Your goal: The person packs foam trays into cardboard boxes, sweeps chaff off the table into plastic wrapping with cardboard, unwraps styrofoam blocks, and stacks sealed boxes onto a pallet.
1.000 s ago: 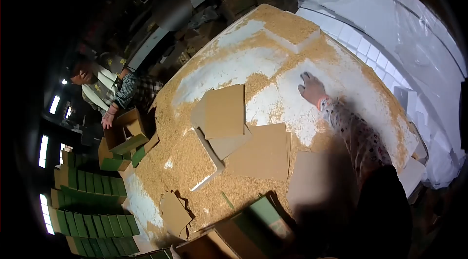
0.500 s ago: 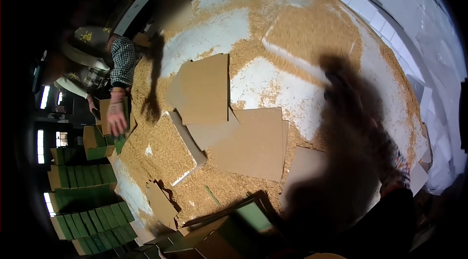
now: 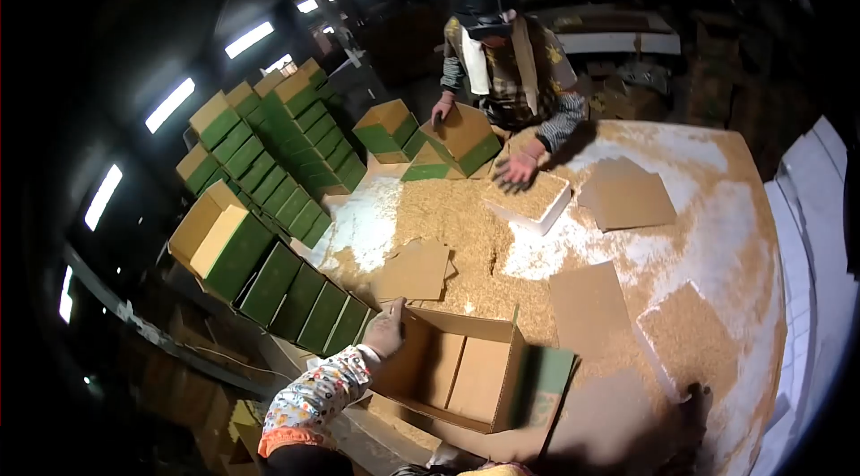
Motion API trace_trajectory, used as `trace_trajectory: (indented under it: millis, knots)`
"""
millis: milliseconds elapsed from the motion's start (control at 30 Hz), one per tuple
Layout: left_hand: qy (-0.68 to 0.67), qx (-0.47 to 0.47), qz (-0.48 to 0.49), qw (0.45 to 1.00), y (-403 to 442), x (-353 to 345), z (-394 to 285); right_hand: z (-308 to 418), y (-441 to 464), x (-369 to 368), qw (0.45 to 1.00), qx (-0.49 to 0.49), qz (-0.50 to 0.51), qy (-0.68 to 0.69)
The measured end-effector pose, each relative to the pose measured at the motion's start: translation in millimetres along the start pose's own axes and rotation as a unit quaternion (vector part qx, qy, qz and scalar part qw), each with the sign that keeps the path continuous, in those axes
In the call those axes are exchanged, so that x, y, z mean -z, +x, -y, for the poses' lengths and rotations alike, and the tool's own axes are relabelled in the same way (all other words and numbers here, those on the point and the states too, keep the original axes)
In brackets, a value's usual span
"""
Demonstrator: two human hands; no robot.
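Observation:
My left hand [image 3: 386, 334] is closed on the upper left rim of an open cardboard box [image 3: 475, 379], brown inside and green outside. The box tilts toward me at the table's near edge, its inside bare. A green cardboard flap or sheet [image 3: 548, 377] shows beside it. At the lower right, a dark hand-like shape [image 3: 692, 406] touches or overlaps the near corner of a white-sided rectangular block [image 3: 685, 337] topped with tan flakes. It is too dark to tell whether this is my right hand or its shadow, or how its fingers are set.
Tan flakes cover much of the white table [image 3: 769, 234]. Flat cardboard sheets [image 3: 591, 308] lie on it. Across the table a co-worker [image 3: 506, 73] holds one hand over another white-sided block [image 3: 537, 205]. Green boxes [image 3: 300, 292] stand in rows at the left.
The view has swung left, bringing my left hand and the open box into sight. My patterned right sleeve has left the view. The co-worker's hand has moved from the boxes to a flake-topped block.

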State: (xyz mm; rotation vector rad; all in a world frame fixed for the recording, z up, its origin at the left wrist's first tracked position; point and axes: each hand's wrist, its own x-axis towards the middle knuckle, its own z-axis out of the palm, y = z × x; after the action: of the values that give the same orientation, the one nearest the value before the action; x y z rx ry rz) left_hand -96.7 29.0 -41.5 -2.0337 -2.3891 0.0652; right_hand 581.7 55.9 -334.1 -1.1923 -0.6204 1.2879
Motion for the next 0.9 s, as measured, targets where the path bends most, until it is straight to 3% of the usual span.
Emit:
trace_trajectory:
  millis: [67,100,133,200,300,333,400,433,467,500,533,567,600,667,733,767,800,867,900]
  knots:
    - [0.008,-0.002,-0.018,1.000,-6,2,-5,-18,17,18,0.997,0.021,0.004,0.068]
    - [0.009,-0.005,-0.012,1.000,-4,-4,-1,-50,35,49,0.995,0.017,-0.100,0.023]
    - [0.011,-0.008,-0.004,1.000,-5,-9,6,-27,15,16,0.995,0.026,-0.075,0.061]
    - [0.022,-0.061,-0.072,0.995,-4,-21,12,-9,3,-17,0.988,0.111,-0.002,-0.104]
    - [-0.026,-0.004,0.004,1.000,-5,-2,-4,9,-21,-64,0.998,0.055,0.039,-0.005]
    - [-0.034,-0.004,-0.003,0.999,-3,-4,-3,55,-49,-115,0.964,-0.062,0.071,0.248]
    - [-0.082,-0.018,-0.048,0.995,-8,-10,2,95,-95,-163,0.935,-0.155,0.021,0.318]
    - [-0.124,-0.030,-0.091,0.988,-6,-12,2,102,-113,-177,0.962,-0.084,0.067,0.251]
    - [-0.167,-0.042,-0.133,0.976,-3,-15,3,126,-141,-205,0.956,-0.081,0.094,0.268]
    - [-0.238,0.025,-0.116,0.964,-2,-15,2,133,-154,-211,0.983,0.022,0.162,0.085]
    - [-0.305,0.092,-0.100,0.943,0,-9,1,140,-166,-216,0.960,0.158,0.182,-0.144]
    - [-0.493,0.124,-0.034,0.861,1,1,5,147,-179,-221,0.897,0.284,0.161,-0.297]
    - [-0.699,0.092,-0.031,0.708,28,-48,24,154,-183,-229,0.798,0.368,0.145,-0.454]
    - [-0.832,0.094,0.048,0.545,50,-71,36,169,-194,-258,0.734,0.447,0.188,-0.476]
    - [-0.860,0.104,0.076,0.493,78,-108,35,197,-215,-305,0.650,0.471,0.262,-0.536]
    - [-0.858,0.034,0.112,0.499,67,-90,34,213,-226,-332,0.605,0.480,0.298,-0.561]
    - [-0.897,0.098,0.187,0.389,44,-45,20,225,-239,-370,0.588,0.482,0.331,-0.559]
    - [-0.877,-0.109,0.250,0.396,44,-63,27,211,-253,-427,0.824,0.167,0.367,-0.397]
    - [-0.902,-0.007,0.195,0.385,29,-15,11,200,-258,-452,0.905,0.016,0.325,-0.272]
